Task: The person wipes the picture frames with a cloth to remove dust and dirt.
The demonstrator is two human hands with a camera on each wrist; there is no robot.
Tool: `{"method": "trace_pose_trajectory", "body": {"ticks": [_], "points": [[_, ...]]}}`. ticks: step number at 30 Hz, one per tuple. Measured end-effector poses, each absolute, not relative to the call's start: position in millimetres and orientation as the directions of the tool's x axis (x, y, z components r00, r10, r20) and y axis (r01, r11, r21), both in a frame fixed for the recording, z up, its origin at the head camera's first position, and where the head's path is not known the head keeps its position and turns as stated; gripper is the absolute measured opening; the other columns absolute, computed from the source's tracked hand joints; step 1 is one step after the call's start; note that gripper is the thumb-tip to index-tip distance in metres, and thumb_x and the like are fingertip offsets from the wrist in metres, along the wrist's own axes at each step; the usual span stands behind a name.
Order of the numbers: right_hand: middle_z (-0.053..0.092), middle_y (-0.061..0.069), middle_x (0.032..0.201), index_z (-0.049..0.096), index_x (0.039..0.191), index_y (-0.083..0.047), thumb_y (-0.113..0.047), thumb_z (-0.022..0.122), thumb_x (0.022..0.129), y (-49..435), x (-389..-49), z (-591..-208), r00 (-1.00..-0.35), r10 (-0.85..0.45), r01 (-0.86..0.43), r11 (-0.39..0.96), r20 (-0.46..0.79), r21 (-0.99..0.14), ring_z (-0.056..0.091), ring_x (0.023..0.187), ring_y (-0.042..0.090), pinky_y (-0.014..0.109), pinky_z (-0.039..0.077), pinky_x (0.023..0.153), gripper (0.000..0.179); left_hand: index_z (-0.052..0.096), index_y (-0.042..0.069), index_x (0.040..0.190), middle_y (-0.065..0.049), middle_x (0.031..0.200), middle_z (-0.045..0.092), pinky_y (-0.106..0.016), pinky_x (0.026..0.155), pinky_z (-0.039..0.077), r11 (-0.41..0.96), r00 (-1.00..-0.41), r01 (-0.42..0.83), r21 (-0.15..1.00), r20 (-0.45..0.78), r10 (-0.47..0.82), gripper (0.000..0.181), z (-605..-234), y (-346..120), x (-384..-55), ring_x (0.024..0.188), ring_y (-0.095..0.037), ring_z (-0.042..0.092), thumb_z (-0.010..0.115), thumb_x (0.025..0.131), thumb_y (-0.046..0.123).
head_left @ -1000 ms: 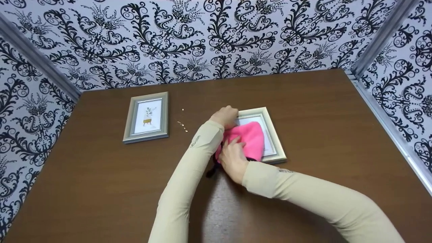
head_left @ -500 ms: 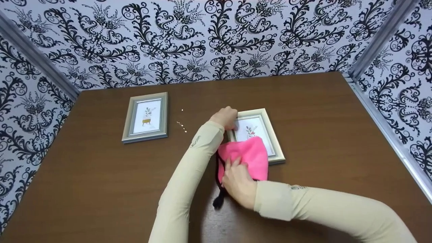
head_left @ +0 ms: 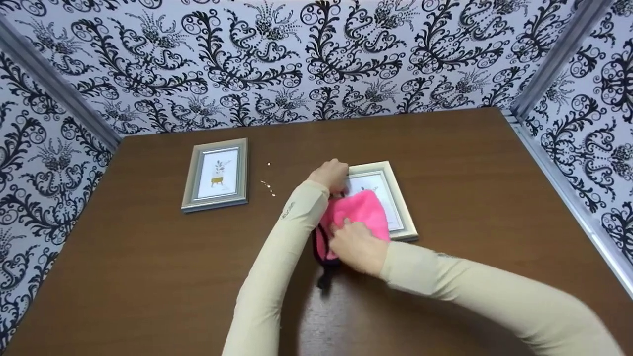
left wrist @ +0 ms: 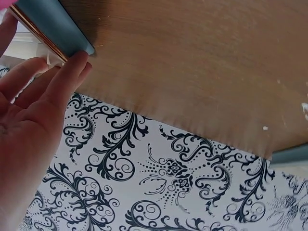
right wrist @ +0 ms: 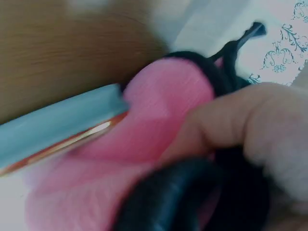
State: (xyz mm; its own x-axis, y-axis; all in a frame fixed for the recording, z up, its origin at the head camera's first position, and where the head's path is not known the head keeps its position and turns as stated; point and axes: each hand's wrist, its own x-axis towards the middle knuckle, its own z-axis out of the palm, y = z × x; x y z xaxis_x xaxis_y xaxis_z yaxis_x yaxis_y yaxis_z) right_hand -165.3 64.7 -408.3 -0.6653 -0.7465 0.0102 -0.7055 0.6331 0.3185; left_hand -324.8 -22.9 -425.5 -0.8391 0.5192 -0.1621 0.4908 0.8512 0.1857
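Note:
On the brown table, a cream picture frame (head_left: 401, 210) lies flat with a plant print facing up. My left hand (head_left: 330, 175) grips its far left corner; in the left wrist view the fingers (left wrist: 67, 79) reach around the blue-grey outer edge (left wrist: 55, 26). Over the near left part of the frame lies a pink cloth (head_left: 363, 210) with black trim and a black cord (head_left: 324, 279). My right hand (head_left: 357, 247) holds this cloth against the glass, covering the lower print. Seen from the right wrist, the thumb (right wrist: 207, 125) presses into the pink fabric beside the frame's edge.
A second picture frame (head_left: 217, 175) with a yellow-potted plant print lies to the left. Several small pale flakes (head_left: 267, 187) are scattered between the frames on the table (head_left: 163, 277). Patterned panels (head_left: 366, 59) with metal rails enclose the back and sides.
My right hand drew the cloth toward me, uncovering the print, then pushed it back up over the glass. The left hand stays at the frame's corner.

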Motion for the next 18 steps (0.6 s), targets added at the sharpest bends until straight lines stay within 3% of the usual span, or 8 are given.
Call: {"method": "trace_pose_trajectory", "body": {"ticks": [1,4,6,8,10,12,15,18], "points": [[0.065,0.005,0.09,0.072,0.079,-0.011,-0.011,0.07,0.082,73,-168,-405,-0.616,-0.787,-0.76,0.597,0.008,0.256,0.056,0.069,0.021,0.028,0.047,0.045,0.004,0.067,-0.002,0.104,-0.021,0.107,0.065,-0.042,0.082,0.052,0.846,-0.835,0.5,0.182,-0.158,0.527,0.027,-425,-24,-324,0.097,-0.033,0.063,0.074,0.081,0.012],[0.068,0.005,0.108,0.074,0.091,-0.013,0.005,0.069,0.075,98,-179,-393,-0.485,-0.873,-0.875,0.483,-0.055,0.038,0.063,0.087,0.026,0.033,0.054,0.064,0.025,0.057,-0.003,0.124,-0.022,0.124,0.058,-0.044,0.097,0.045,0.843,-0.825,0.517,0.147,-0.174,0.537,0.045,-426,-28,-319,0.117,-0.036,0.055,0.071,0.086,0.018],[0.066,0.007,0.118,0.074,0.099,-0.013,0.009,0.068,0.074,115,-187,-386,-0.404,-0.912,-0.908,0.409,-0.067,-0.087,0.064,0.099,0.026,0.034,0.053,0.079,0.034,0.044,0.0,0.139,-0.02,0.142,0.045,-0.047,0.105,0.037,0.863,-0.837,0.488,0.133,-0.211,0.506,0.059,-427,-30,-314,0.132,-0.036,0.04,0.068,0.09,0.023],[0.064,0.009,0.124,0.073,0.106,-0.012,0.007,0.071,0.076,133,-195,-378,-0.38,-0.923,-0.908,0.385,-0.065,-0.165,0.062,0.109,0.025,0.037,0.051,0.088,0.036,0.032,0.004,0.148,-0.017,0.154,0.028,-0.051,0.109,0.029,0.88,-0.849,0.462,0.11,-0.232,0.474,0.067,-427,-31,-307,0.14,-0.035,0.025,0.063,0.094,0.027],[0.064,0.007,0.123,0.072,0.11,-0.012,0.006,0.073,0.074,151,-202,-368,-0.394,-0.917,-0.889,0.396,-0.055,-0.229,0.061,0.111,0.024,0.04,0.051,0.089,0.04,0.033,0.006,0.149,-0.015,0.157,0.02,-0.055,0.107,0.03,0.879,-0.858,0.471,0.073,-0.194,0.476,0.061,-427,-33,-295,0.142,-0.037,0.018,0.057,0.097,0.024],[0.065,0.006,0.122,0.071,0.112,-0.012,0.008,0.073,0.072,168,-209,-356,-0.438,-0.898,-0.856,0.431,-0.043,-0.285,0.062,0.11,0.026,0.044,0.051,0.088,0.045,0.046,0.003,0.141,-0.017,0.153,0.03,-0.052,0.103,0.037,0.837,-0.836,0.546,-0.018,-0.061,0.545,0.048,-430,-37,-277,0.138,-0.038,0.029,0.055,0.096,0.017],[0.067,0.007,0.115,0.069,0.115,-0.009,0.019,0.064,0.065,192,-220,-338,-0.524,-0.851,-0.79,0.496,-0.024,-0.361,0.064,0.103,0.028,0.045,0.052,0.086,0.057,0.066,0.003,0.118,-0.018,0.132,0.053,-0.045,0.092,0.049,0.745,-0.733,0.622,-0.243,0.156,0.663,0.029,-438,-41,-240,0.12,-0.034,0.052,0.059,0.09,0.01],[0.07,0.008,0.106,0.069,0.113,-0.006,0.022,0.058,0.066,211,-231,-323,-0.606,-0.795,-0.727,0.554,0.001,-0.406,0.066,0.094,0.027,0.044,0.053,0.083,0.056,0.072,0.008,0.102,-0.011,0.107,0.065,-0.035,0.08,0.054,0.66,-0.617,0.637,-0.399,0.248,0.746,0.02,-446,-39,-202,0.097,-0.024,0.062,0.066,0.084,0.014]]}}
